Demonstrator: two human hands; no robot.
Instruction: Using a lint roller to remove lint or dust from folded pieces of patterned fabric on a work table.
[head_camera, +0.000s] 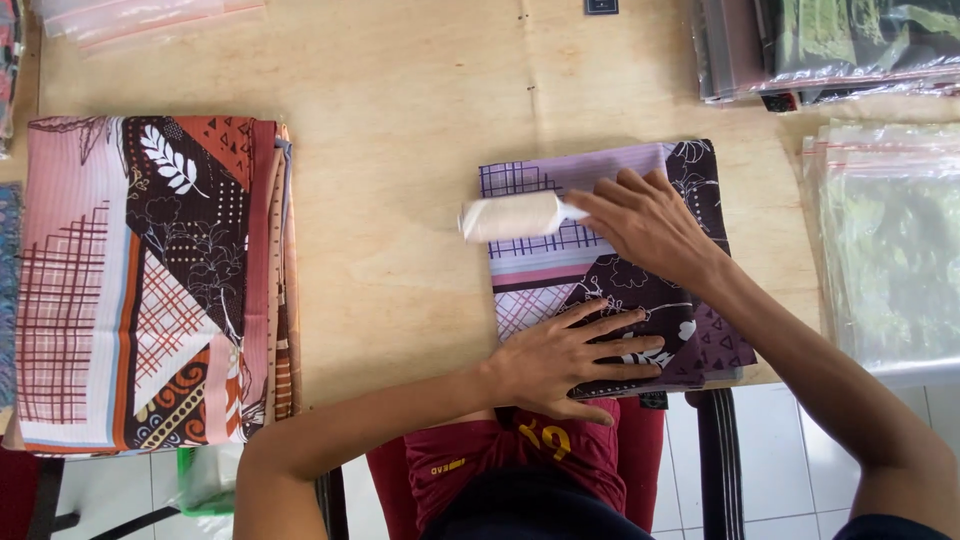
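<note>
A folded purple patterned cloth (560, 180) lies on the wooden table (400, 150) in front of me. My left hand (570, 360) lies flat on its near edge, fingers spread, pressing it down. My right hand (645, 220) grips the handle of a white lint roller (510, 217), whose roll rests across the cloth's left edge, partly over the bare table.
A stack of folded pink and brown patterned cloths (150, 280) sits at the left. Clear plastic bags (885, 240) lie at the right edge. Bagged dark cloths (830, 45) are stacked at the back right, and more clear bags (140, 18) at the back left.
</note>
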